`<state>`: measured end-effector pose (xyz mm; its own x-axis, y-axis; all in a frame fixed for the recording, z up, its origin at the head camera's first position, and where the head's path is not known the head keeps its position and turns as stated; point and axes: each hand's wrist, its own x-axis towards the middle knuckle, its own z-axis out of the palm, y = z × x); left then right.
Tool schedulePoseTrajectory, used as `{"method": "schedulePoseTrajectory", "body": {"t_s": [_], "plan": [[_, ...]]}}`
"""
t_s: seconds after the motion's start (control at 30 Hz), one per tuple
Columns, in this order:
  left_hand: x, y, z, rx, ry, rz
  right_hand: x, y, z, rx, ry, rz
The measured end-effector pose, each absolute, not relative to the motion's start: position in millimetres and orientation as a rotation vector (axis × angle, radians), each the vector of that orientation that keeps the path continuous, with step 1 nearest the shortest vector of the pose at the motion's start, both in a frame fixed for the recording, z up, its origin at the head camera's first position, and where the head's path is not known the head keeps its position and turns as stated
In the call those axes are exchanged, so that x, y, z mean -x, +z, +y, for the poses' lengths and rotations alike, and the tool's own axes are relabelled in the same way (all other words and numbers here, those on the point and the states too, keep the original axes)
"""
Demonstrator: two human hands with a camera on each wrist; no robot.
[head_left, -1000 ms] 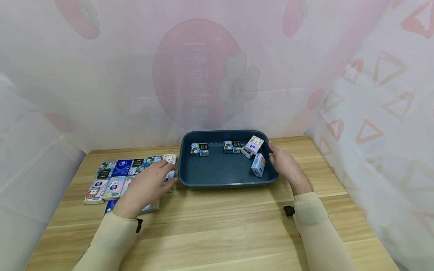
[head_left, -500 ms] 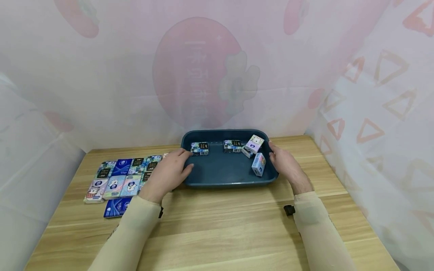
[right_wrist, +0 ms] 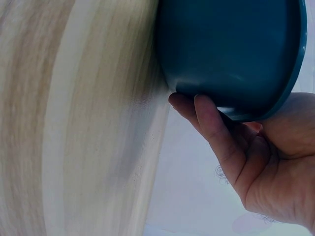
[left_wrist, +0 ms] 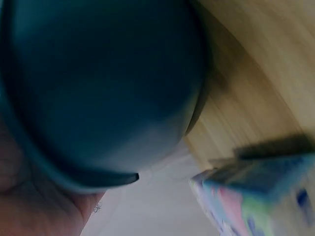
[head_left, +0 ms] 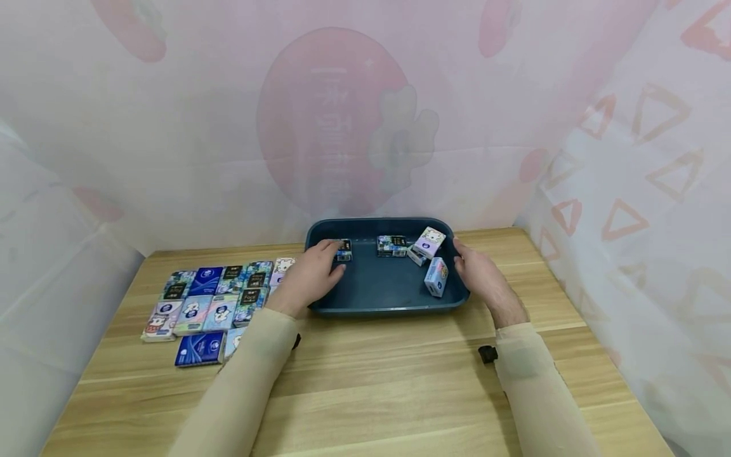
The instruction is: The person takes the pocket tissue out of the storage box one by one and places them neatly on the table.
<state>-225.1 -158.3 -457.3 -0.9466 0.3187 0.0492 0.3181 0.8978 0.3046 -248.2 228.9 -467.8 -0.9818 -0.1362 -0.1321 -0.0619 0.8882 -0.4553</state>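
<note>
**Hands at both ends of a shallow tray with small packets**

The tray [head_left: 384, 287] serves as the landmark. At its right end, the right hand [head_left: 482, 271] grips the wall and rim; the right wrist view shows fingers laid against the outer side. At its left end, the left hand [head_left: 311, 273] reaches over the rim, thumb and fingers apart in a relaxed spread. Its fingertips cover part of a dark floral packet [head_left: 345, 251]; whether they touch it cannot be told.

Inside the tray, a second dark packet [head_left: 391, 246] lies along the far side, right of centre. Near the right end, a lilac packet [head_left: 430, 242] rests partly over a pale packet [head_left: 415, 256], and a light-blue packet [head_left: 436, 277] sits closer to the near rim. Left of the tray, flat packets [head_left: 221, 312] lie in rows on the table [head_left: 388, 387].

Handling (judged): the tray looks like smooth, stiff plastic, light and rather slippery, best held at the middle of its two short ends. The packets are probably light and soft, with slick wrappers that dent under pressure; a gentle pinch across the narrow sides should suit. The lilac packet, propped on its neighbour, would probably slide if the tray tilted.
</note>
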Motion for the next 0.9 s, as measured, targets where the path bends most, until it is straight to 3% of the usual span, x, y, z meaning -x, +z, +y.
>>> {"method": "schedulePoseTrajectory", "body": {"t_s": [0.47,0.9], "plan": [[256,-475,-144,-0.449,0.421,3.002,249,-466,231,0.146,-0.704,2.876],[264,-486,-140,-0.469,0.016,2.990,248,-467,231,0.175,-0.724,2.888]]}}
